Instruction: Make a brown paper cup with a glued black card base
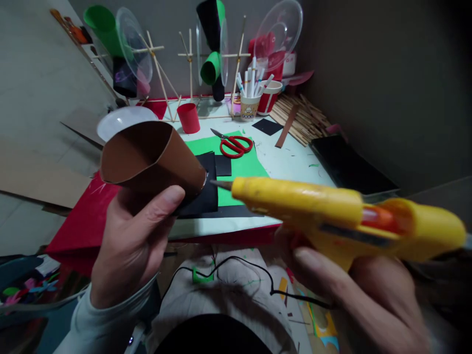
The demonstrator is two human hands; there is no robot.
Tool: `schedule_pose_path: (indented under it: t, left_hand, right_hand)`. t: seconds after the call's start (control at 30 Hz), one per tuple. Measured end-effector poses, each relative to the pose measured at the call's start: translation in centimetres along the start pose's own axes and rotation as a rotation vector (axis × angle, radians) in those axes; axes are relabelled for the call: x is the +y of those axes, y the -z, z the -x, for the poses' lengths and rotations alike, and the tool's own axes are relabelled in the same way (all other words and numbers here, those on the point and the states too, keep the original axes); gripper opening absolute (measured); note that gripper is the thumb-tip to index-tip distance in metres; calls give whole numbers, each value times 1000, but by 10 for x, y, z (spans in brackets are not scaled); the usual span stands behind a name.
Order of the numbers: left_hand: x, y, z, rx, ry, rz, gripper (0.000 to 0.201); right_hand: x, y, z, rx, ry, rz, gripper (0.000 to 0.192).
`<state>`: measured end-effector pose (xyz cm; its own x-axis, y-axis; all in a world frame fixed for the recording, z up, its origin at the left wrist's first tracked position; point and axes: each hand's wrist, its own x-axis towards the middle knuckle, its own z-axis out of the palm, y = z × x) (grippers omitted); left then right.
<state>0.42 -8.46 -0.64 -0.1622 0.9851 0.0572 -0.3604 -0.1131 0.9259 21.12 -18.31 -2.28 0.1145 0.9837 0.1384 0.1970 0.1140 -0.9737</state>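
My left hand [134,241] is wrapped round a brown paper tube [180,162], tilted so that its wide mouth faces up and left. A glossy line, which looks like glue, runs along the tube's lower right edge. My right hand [354,290] grips a yellow hot glue gun [298,196], its metal nozzle pointing left, close to that edge; whether they touch I cannot tell. Behind the tube lie black paper [212,189] and a green sheet [239,184]. Red-handled scissors [236,146] rest on the green sheet.
Stick frames [191,64] with green and black paper tubes and clear discs stand at the back. Near them are a red paper cylinder [189,118], a cup of white pens [250,105] and a pile of sticks [302,115]. A black cord [254,265] crosses my lap.
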Motion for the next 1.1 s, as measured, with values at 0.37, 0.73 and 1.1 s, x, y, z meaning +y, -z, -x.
schedule_pose_path:
  t: [0.37, 0.73, 1.1]
  left_hand:
    - [-3, -8, 0, -20, 50, 56, 31]
    - [-15, -1, 9, -31, 107, 103, 37]
    - [-3, 57, 6, -152, 174, -139, 81]
  right_hand:
    - [7, -58, -49, 105, -186, -600, 29]
    - [4, -79, -70, 115, -191, -590, 30]
    - [0, -49, -87, 23, -174, -414, 33]
